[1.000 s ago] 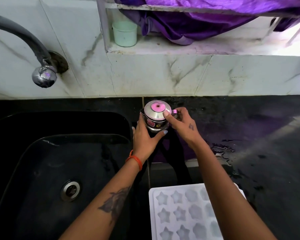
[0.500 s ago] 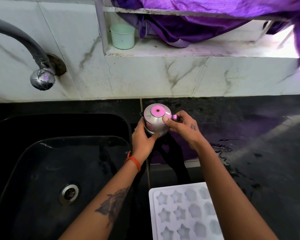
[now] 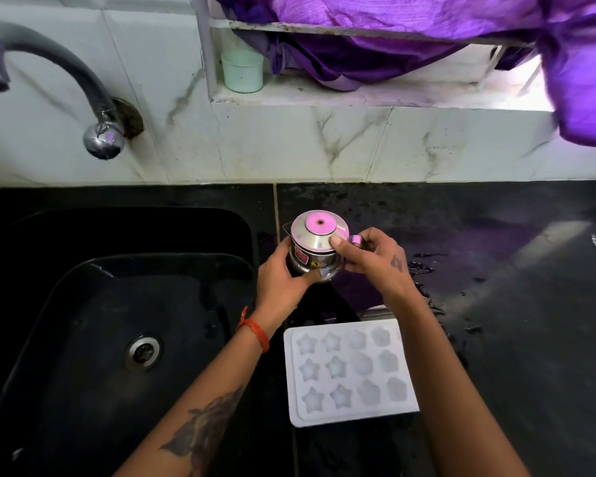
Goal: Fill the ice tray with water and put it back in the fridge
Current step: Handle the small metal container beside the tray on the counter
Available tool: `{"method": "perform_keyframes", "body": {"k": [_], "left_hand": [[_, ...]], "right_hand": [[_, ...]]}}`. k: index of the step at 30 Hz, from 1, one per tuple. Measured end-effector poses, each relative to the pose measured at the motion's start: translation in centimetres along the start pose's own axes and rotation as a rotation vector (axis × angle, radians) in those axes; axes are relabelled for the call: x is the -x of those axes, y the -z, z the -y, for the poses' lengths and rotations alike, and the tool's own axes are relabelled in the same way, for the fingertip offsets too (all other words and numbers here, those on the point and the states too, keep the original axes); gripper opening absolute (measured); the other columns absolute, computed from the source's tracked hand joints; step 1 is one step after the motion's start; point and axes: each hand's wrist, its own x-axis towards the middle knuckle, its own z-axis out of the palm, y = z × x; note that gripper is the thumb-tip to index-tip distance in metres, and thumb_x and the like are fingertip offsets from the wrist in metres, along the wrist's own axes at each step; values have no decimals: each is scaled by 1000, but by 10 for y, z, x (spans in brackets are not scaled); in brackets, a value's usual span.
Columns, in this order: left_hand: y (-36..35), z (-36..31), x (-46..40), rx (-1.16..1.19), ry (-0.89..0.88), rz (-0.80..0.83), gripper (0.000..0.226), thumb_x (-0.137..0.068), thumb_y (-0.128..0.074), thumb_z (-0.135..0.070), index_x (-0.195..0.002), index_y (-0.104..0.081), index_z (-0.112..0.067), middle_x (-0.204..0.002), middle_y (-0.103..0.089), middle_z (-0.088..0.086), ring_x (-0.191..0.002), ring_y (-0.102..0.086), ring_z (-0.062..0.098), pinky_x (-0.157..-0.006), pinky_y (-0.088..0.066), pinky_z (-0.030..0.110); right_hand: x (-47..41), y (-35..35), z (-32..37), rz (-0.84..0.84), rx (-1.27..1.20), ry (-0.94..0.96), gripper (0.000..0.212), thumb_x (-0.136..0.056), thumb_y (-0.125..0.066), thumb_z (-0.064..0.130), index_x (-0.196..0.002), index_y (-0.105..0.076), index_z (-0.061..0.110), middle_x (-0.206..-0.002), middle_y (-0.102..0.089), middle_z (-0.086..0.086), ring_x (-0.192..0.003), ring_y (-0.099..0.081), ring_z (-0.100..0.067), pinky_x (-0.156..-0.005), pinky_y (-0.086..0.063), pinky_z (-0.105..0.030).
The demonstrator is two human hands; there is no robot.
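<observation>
A small steel pot (image 3: 315,251) with a lid that reflects pink is held above the black counter, just right of the sink. My left hand (image 3: 283,282) cups its lower left side. My right hand (image 3: 370,258) grips its handle on the right, thumb pressing on the lid's rim. A white ice tray (image 3: 350,371) with star and flower moulds lies flat on the counter in front of the pot, between my forearms. Its moulds look pale; I cannot tell whether they hold water.
A black sink (image 3: 117,339) with a steel drain lies to the left, and a curved steel tap (image 3: 66,84) juts from the marble wall above it. A pale green cup (image 3: 242,71) and purple cloth (image 3: 410,39) sit on the window ledge. Water puddles (image 3: 437,297) wet the counter on the right.
The view has tilted down, so the whole ice tray shows. Both hands keep their hold on the pot, which sits a little lower and nearer to me.
</observation>
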Motion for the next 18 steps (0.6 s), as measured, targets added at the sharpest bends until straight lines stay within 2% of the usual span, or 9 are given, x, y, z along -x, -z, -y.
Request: {"method": "perform_keyframes", "body": {"k": [4,6,9,11,15,18], "left_hand": [[-6,-2,28,-22,9,3,82,-49,-78,-47,-126,-57,-29,-111,-70,-7,-105,-64,10,-92,-52,39],[-12,-5,43,-25,12,-16,79,-50,-79,-47,-124,-58,-29,-109,-71,-8,-104,-64,9,-91,-52,39],[-22,-11,64,12,31,-49,79,-47,-79,-50,-121,-59,-30,-107,-71,-8,-101,-66,8,-90,-53,39],[-30,-16,78,42,47,-66,78,-48,-80,-48,-121,-60,-29,-107,-72,-6,-101,-66,9,-91,-53,39],[-44,-24,96,64,82,-103,71,-57,-88,-28,-122,-61,-22,-107,-71,-4,-100,-66,9,-91,-53,37],[-55,-29,108,84,98,-140,70,-60,-88,-24,-124,-60,-19,-106,-71,-3,-99,-66,9,-89,-54,32]], "right_hand": [[19,16,-5,5,80,29,52,-57,-77,60,-67,-55,14,-70,-63,0,-81,-67,-28,-79,-56,-51],[26,26,-8,20,105,51,54,-52,-75,65,-63,-55,16,-66,-61,3,-81,-66,-30,-79,-55,-52],[36,41,-8,63,132,83,53,-53,-75,64,-61,-55,16,-63,-60,3,-73,-63,-23,-77,-55,-52],[41,51,-7,86,165,112,52,-57,-76,61,-62,-56,13,-66,-64,-5,-76,-65,-26,-76,-54,-53],[50,69,-1,124,225,137,49,-63,-76,56,-65,-59,11,-71,-68,-6,-79,-66,-27,-77,-54,-52],[53,82,0,165,265,162,52,-65,-76,56,-66,-59,7,-70,-68,-8,-78,-66,-27,-78,-55,-51]]}}
